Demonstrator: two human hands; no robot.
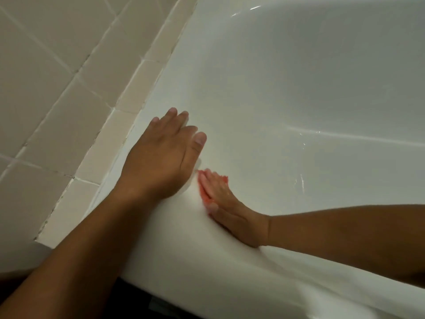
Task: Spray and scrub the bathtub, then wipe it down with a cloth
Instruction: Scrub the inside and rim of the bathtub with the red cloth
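The left hand [161, 157] lies flat, fingers straight and together, on the upper edge of the bathtub [299, 93] beside the tiled ledge [135, 97], likely bracing the lean over the tub. The right hand [230, 210] presses an orange scrubbing piece [203, 192], cloth or sponge I cannot tell, against the inner slope with straight fingers, none curled round it. It sits just below the left hand, so strokes that way are blocked; the wet surface to the right offers open room

Glossy smooth bathtub [287, 93], matt tiles [46, 72], possibly spongy orange scrubber [204, 192]
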